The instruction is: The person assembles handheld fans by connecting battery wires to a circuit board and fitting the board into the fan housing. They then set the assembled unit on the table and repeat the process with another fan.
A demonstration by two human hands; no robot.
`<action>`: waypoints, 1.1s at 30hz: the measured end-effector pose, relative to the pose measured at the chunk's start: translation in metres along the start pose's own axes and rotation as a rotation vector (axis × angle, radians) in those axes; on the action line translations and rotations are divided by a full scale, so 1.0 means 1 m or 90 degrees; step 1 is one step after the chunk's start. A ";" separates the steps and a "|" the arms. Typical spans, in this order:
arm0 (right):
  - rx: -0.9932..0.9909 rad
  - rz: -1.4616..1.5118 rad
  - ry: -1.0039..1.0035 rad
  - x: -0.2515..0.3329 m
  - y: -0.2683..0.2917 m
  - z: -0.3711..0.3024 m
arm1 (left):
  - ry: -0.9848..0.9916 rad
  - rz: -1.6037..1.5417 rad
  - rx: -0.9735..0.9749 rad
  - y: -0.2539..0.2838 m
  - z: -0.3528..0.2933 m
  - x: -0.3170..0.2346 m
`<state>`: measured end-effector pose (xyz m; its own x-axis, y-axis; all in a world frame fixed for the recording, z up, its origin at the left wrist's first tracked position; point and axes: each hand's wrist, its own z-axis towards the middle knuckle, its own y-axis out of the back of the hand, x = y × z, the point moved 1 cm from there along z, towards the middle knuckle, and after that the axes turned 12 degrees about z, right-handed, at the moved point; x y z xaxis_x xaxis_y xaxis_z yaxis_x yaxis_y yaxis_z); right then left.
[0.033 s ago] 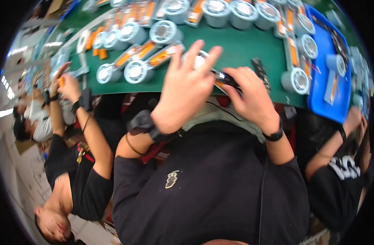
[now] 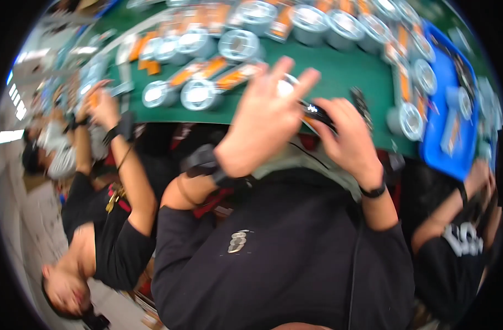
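My left hand (image 2: 262,121) is raised over the near edge of the green table (image 2: 339,66), fingers spread and holding nothing. Just to its right, my right hand (image 2: 345,137) is closed around a small dark tool (image 2: 316,113) with a shiny tip that points toward the left hand's fingers. A round silver part with an orange piece (image 2: 287,85) lies on the table behind the left fingers, mostly hidden. Both wrists wear black bands. The picture is blurred by motion.
Several round silver parts with orange tags (image 2: 199,93) lie in rows across the table. A blue tray (image 2: 449,137) with more parts sits at the right. A narrow dark strip (image 2: 361,104) lies by my right hand. One person works at the left (image 2: 106,107), another at the right (image 2: 460,220).
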<state>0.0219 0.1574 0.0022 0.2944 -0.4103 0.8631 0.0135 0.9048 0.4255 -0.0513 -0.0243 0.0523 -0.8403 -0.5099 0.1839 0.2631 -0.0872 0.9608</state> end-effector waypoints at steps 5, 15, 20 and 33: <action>-0.054 -0.002 -0.083 -0.016 0.006 -0.021 | 0.013 -0.128 -0.324 -0.047 -0.011 -0.004; -0.008 -0.131 -0.097 0.002 0.000 -0.008 | 0.011 -0.117 -0.428 -0.083 -0.024 -0.015; -0.021 -0.162 -0.092 0.011 0.005 -0.008 | -0.002 -0.134 -0.418 -0.070 -0.021 -0.015; -0.049 -0.207 0.017 0.004 -0.007 -0.015 | 0.016 -0.114 -0.381 -0.066 -0.024 -0.015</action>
<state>0.0376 0.1511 -0.0016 0.2873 -0.6768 0.6778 0.1833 0.7334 0.6546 -0.0445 -0.0314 -0.0194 -0.8866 -0.4622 0.0188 0.3450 -0.6335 0.6925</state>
